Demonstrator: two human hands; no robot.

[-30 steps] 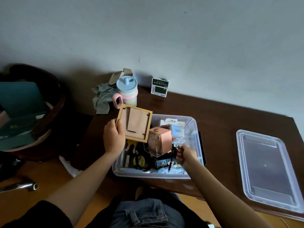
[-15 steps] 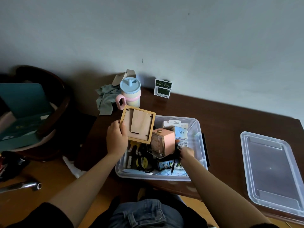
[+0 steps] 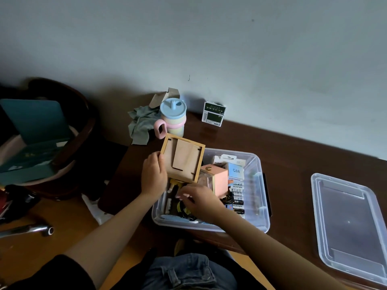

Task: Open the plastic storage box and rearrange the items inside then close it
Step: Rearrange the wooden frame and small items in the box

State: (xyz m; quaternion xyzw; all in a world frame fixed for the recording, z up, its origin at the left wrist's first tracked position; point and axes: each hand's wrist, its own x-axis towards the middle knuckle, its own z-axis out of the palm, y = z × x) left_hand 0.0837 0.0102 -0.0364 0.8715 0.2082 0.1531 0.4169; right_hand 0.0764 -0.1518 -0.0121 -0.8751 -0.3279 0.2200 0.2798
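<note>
1. The fingers (image 3: 157,162) of the left hand (image 3: 153,176) curl round the left edge of the wooden frame (image 3: 182,160), thumb on its face. They hold it tilted above the back left corner of the box, probably to keep it out of the way while the space below is sorted.
2. The right hand (image 3: 199,200) reaches into the middle of the storage box (image 3: 259,206) with its fingers (image 3: 184,190) bent down among the small items. Whether they pinch anything I cannot tell; the fingertips are hidden.
3. The frame is pale, flat wood with a thin raised border and a slotted back panel: rigid and light, easy to carry by one edge.
4. Just right of the frame, a pink cube box (image 3: 215,181) with a small brass knob stands inside the storage box, touching or almost touching the frame's lower corner.
5. Behind and beside it lie card packs, one marked Q88 (image 3: 236,171), and a row of batteries (image 3: 237,195) in printed sleeves.
6. The storage box is clear, soft-cornered plastic and sits open near the front edge of the dark wooden desk (image 3: 293,155).
7. Its lid (image 3: 347,222), the same clear plastic, lies flat on the desk well apart to the right, ready for closing later.
8. At the back stand a pastel cup (image 3: 172,118) and a crumpled grey cloth (image 3: 142,126).
</note>
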